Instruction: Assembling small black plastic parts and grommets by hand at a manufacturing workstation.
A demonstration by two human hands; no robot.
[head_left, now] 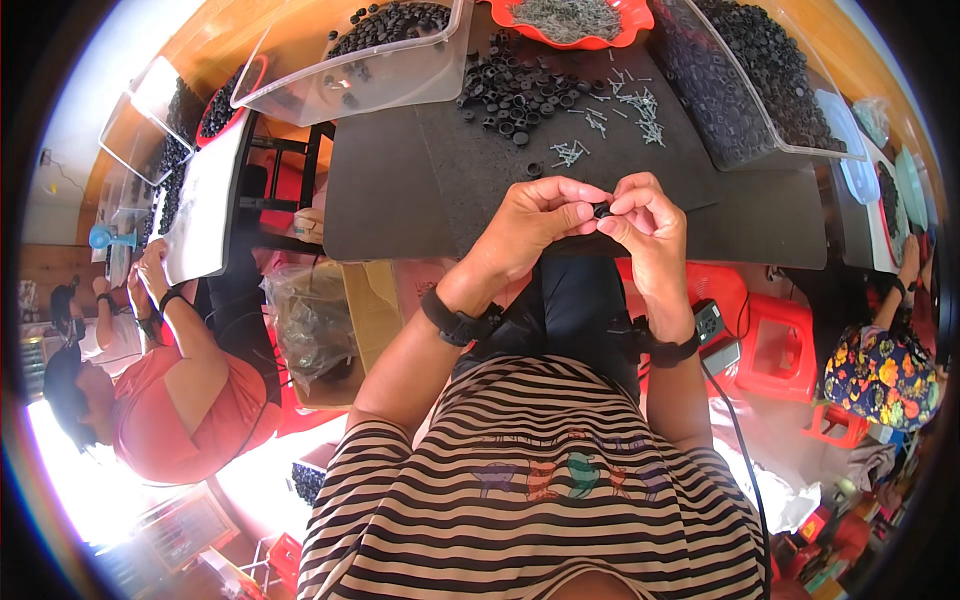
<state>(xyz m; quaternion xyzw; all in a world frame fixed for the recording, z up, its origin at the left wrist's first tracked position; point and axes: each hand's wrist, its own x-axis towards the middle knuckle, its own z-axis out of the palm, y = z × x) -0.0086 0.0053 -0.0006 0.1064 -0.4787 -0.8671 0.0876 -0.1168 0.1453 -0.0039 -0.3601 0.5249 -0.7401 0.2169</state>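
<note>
Over the near edge of the dark table (400, 180), my two hands meet at a small black plastic part (601, 210). My left hand (535, 225) pinches it between thumb and fingers. From the other side, the thumb and fingertips of my right hand (648, 225) close on the same part. My fingers cover much of it, so its exact shape is hidden. Beyond my hands lies a heap of black round caps (515, 95), with one loose cap (534, 169) nearer to me. Right of the heap are scattered silver screws (645, 115) and a smaller cluster of screws (570, 153).
A red scalloped bowl (628, 36) of screws stands at the back. Clear plastic bins with black parts flank it, a left bin (400, 72) and a right bin (770, 145). People (190, 390) work at tables on both sides. A red stool (778, 350) stands at lower right.
</note>
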